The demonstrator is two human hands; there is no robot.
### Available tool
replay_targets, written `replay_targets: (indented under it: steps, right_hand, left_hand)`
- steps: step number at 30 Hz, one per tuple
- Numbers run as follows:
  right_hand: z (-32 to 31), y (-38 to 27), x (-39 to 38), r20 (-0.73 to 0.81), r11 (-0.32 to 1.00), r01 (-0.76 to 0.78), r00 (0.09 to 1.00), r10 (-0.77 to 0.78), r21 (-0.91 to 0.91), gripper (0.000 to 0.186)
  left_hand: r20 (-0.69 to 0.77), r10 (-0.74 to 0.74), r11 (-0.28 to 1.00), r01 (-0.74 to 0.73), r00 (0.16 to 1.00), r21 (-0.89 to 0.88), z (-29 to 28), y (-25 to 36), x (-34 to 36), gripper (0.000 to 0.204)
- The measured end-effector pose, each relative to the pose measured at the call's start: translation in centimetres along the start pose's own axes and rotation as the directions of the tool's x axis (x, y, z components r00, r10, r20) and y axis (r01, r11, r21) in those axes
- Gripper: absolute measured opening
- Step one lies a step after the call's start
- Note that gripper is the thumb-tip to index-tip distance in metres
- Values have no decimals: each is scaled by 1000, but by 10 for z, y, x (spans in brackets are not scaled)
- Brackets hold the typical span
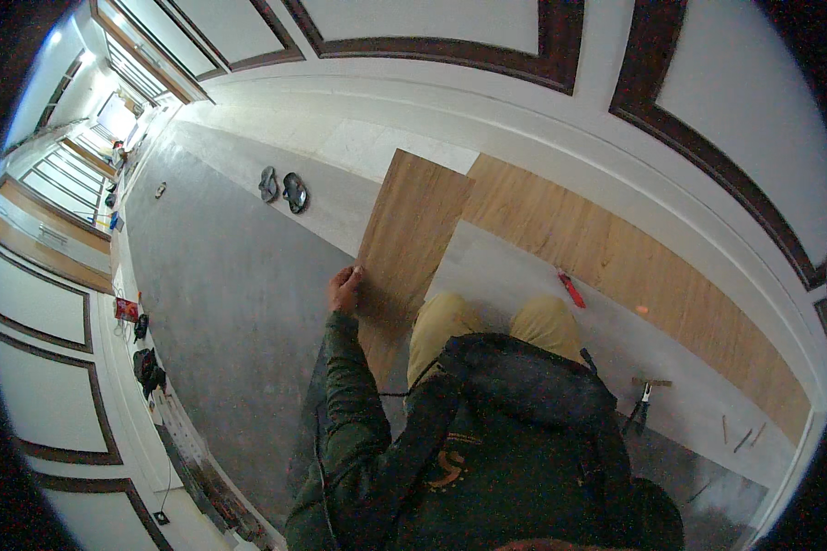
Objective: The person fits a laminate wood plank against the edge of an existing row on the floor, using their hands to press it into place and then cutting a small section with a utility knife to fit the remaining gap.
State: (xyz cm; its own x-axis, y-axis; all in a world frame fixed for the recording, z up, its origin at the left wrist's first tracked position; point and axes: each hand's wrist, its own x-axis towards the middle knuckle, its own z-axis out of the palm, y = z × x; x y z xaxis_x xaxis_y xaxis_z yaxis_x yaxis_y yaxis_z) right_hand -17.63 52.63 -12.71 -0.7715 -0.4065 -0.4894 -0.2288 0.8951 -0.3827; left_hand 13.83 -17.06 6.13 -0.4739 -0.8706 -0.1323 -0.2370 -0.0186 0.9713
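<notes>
My left hand [345,288] is closed on the left edge of a loose wood-look floor plank [408,230]. The plank lies at an angle in front of my left knee, its far corner close to the end of a row of similar planks [560,225] along the wall. Beyond my right knee a red utility knife [571,287] rests on the pale sheet [496,266] beside that row. Pliers with dark handles [640,409] are farther right, by a small brown strip [651,381]. My right hand is out of view.
Two dark sandals [294,193] sit on the floor at the far left of the plank. Grey floor [220,275] stretches leftward. A red box [126,309] and a black bag [147,369] stand along the left wall. Thin offcuts [742,440] lie at right.
</notes>
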Motion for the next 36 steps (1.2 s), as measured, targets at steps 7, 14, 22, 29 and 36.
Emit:
replay_targets:
  steps: [7,14,22,29,36]
  right_hand:
    - [-12,-16,2,10,998,0,1000,1,-61,25]
    - [-55,-60,15,-46,991,30,998,-37,-134,23]
    - [-124,-183,83,-189,914,402,903,-386,54,30]
    - [-65,-380,165,169,818,573,802,-573,54,32]
    - [89,-587,244,427,856,507,756,-496,95,46]
  left_hand:
    - [-237,-204,976,215,950,21,-29,-47,4,39]
    - [-554,-210,907,372,805,196,-123,-165,-19,38]
    - [-466,-352,908,417,812,41,-105,-175,-35,39]
    - [-403,-257,953,300,878,48,-93,-112,-20,34]
    - [-552,-220,925,352,805,145,-98,-90,-65,32]
